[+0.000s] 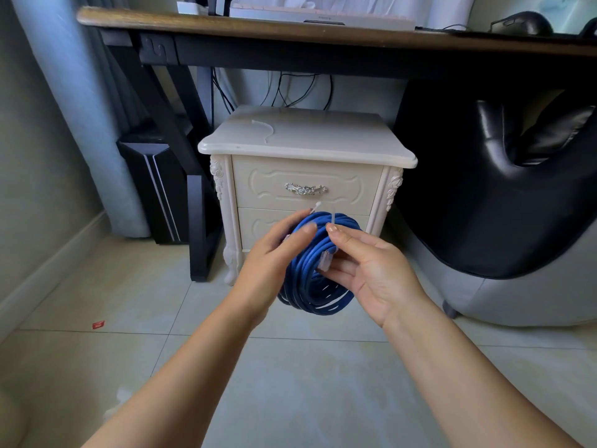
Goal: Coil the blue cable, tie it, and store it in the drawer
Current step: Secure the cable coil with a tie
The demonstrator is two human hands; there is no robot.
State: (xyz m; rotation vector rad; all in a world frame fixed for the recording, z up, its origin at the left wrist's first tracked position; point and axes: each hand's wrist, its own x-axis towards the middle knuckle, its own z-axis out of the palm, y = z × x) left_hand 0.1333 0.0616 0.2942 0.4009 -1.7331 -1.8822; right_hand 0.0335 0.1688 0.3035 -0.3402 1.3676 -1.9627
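Blue cable (308,286): wound into a coil of many loops, held in the air between my two hands, in front of the nightstand's lower drawer (258,226) and above the tiled floor (290,383).
Plug: one clear connector (325,261) lies on the coil's right side, against my right fingers.
Zip tie (332,217): a white strip at the top of the coil, its ends standing up; I cannot tell whether it is locked.
Left grip (274,253): fingers curled round the coil's left side, thumb laid across the front near the top.
Right grip (368,270): fingers curled behind the coil's right side, thumb tip pressed on the top strands at the foot of the tie.
Nightstand (323,137): cream, just beyond the coil; both drawers closed, the upper drawer (268,185) with a silver handle (306,189).
Spare tie (264,128): a second white strip lies curved on the nightstand top, toward its left.
Tabletop (226,25): wooden, above and behind the nightstand, carrying a pale keyboard (323,17) and a black mouse (523,22).
Sides: dark computer tower (158,189) to the left, black seat (484,189) to the right, a red scrap (98,324) on the floor at left.
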